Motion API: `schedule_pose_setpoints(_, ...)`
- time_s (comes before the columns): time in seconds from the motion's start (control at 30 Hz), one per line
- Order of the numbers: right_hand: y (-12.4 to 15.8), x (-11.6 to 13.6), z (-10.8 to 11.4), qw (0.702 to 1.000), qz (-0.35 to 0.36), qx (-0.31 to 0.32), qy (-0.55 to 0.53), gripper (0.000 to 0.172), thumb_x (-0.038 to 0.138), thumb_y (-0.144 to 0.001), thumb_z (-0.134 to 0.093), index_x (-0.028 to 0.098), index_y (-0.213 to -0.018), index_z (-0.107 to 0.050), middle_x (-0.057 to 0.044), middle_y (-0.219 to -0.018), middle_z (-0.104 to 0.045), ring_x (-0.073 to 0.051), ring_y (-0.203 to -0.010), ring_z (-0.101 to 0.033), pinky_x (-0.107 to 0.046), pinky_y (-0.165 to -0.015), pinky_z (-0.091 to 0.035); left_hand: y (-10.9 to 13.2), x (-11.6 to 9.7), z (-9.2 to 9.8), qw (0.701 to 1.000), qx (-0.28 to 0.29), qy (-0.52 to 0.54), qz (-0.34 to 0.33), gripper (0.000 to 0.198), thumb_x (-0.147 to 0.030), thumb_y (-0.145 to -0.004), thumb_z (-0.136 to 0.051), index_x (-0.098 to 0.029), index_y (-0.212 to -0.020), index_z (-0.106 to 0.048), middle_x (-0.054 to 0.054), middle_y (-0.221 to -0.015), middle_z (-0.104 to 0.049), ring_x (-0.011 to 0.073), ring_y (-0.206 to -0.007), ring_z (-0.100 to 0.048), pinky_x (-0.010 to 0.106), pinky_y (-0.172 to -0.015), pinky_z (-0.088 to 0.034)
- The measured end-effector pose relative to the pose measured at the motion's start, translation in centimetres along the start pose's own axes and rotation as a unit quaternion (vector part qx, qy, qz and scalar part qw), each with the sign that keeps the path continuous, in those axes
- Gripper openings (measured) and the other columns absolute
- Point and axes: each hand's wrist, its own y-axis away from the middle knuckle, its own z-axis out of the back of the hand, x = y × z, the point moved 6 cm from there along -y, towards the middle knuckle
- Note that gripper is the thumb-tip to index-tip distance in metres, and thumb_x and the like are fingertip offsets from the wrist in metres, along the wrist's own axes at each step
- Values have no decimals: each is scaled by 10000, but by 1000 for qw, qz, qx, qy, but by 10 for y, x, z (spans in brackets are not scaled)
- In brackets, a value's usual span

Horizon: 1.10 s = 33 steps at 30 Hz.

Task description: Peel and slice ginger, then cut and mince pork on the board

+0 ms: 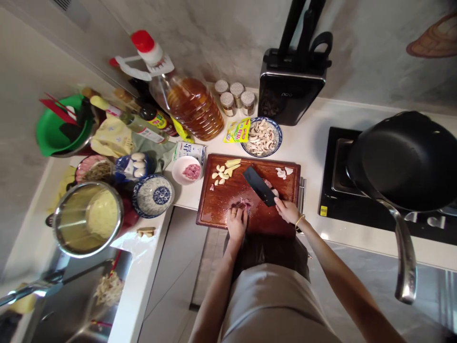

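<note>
My right hand (pixel 286 211) grips the handle of a dark-bladed cleaver (pixel 259 185), its blade slanting over the brown wooden cutting board (pixel 216 209). Some pinkish pieces lie partly hidden behind the blade. My left hand (pixel 237 220) rests at the board's near edge with fingers bent down, touching small dark purplish-red bits (pixel 244 205); whatever is under the fingertips is hidden. Peeled garlic cloves (pixel 220 175) and pale yellow ginger pieces (pixel 232 166) lie at the board's upper left. White chunks (pixel 283 172) sit at its upper right.
Beyond the board stand a bowl of sliced mushrooms (pixel 263 136), a knife block (pixel 293 85) and a large oil jug (pixel 193 107). A small bowl of minced meat (pixel 178 172) is left. A black wok (pixel 403 162) sits on the stove at right, its handle jutting forward. A sink (pixel 71 305) lies lower left.
</note>
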Motion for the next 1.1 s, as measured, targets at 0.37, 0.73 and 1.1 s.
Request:
schedule_pose_setpoints(0.37,52,35,-37,958,47,-47,280,486,477,-902,-247,154,-940,-608,-106,-731,-671,-201,-676,-640,-258,-606,-420,3,-4,1,999,-15,-4,-35,174,-262,-848,-452,-183,-955,-564,89,-945,-606,211,-1000,-502,373,-866,-384)
schedule_pose_setpoints(0.73,54,23,-47,929,17,-46,368,494,472,-907,-247,128,-907,-602,-137,-736,-663,-204,-651,-648,-247,-553,-417,-11,5,-5,997,-35,-33,53,180,-298,-844,-438,-183,-755,-543,69,-782,-534,212,-838,-482,351,-754,-404)
schedule_pose_setpoints(1.1,79,-53,1,988,-3,-62,141,549,540,-884,-189,187,-778,-595,-73,-658,-649,-191,-638,-624,-251,-574,-410,1,11,1,999,10,35,-10,169,-294,-847,-448,-221,-902,-590,65,-994,-584,202,-1001,-488,355,-856,-395)
